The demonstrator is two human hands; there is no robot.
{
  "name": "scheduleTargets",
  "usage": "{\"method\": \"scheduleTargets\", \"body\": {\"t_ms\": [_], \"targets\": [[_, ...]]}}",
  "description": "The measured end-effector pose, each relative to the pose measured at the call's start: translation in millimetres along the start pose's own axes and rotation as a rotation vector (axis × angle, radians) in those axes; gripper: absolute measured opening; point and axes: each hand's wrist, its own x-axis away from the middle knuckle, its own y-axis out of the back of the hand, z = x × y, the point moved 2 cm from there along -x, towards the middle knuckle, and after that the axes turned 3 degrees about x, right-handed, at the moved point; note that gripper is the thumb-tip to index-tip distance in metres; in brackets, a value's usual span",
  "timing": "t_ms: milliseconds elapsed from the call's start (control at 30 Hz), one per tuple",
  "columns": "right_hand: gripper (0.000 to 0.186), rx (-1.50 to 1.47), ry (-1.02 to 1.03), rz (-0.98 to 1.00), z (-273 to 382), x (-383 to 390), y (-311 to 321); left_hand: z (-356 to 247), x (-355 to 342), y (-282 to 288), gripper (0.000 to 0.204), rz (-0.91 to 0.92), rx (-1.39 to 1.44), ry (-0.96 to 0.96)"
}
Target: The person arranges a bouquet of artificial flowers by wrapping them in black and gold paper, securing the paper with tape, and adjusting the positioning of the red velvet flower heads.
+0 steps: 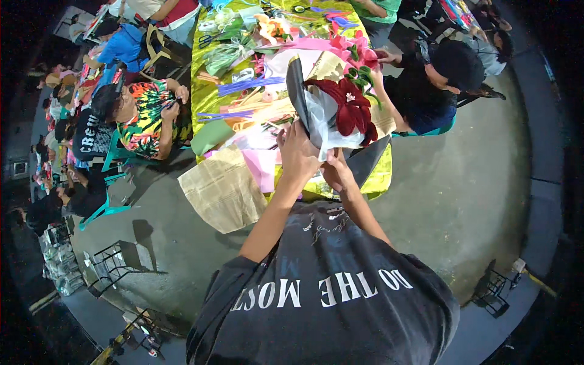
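Note:
A bouquet with a large dark red fuzzy flower (pixel 351 108) stands in front of me. White translucent wrapping (pixel 317 118) surrounds it, with a black sheet (pixel 296 85) rising on its left and printed tan paper (pixel 328 67) behind. My left hand (pixel 297 152) grips the wrapping low on its left side, fingers partly hidden behind it. Lower down on the right, my right hand (pixel 337 171) pinches the gathered base of the white wrapping. Small green curled leaves (pixel 360 79) show at the flower's upper right.
A yellow foil-covered table (pixel 383 176) carries purple pipe cleaners (pixel 250 84), scissors (pixel 208 40), pink flowers (pixel 353 48) and clear-wrapped greenery (pixel 228 58). Printed tan paper (pixel 222 188) overhangs its near left edge. People sit close on both sides, one in a black cap (pixel 457 66) at right.

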Motion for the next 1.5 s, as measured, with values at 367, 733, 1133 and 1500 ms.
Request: {"method": "scheduleTargets", "body": {"t_ms": [367, 733, 1133, 1500], "targets": [[0.08, 0.059, 0.052, -0.008, 12.7, 13.8, -41.9, -5.7, -0.2, 4.9, 0.093, -0.009, 0.048, 0.085], [0.049, 0.126, 0.149, -0.369, 23.6, 1.1, -70.1, -6.4, -0.6, -6.3, 0.05, -0.032, 0.074, 0.112], [0.038, -0.008, -0.179, -0.112, 10.7, -9.9, -40.9, 2.8, 3.1, -7.2, 0.059, -0.038, 0.079, 0.05], [0.032, 0.052, -0.108, -0.094, 2.8, -14.9, -9.4, -4.1, -4.1, 15.4, 0.073, 0.239, 0.311, -0.13]]}}
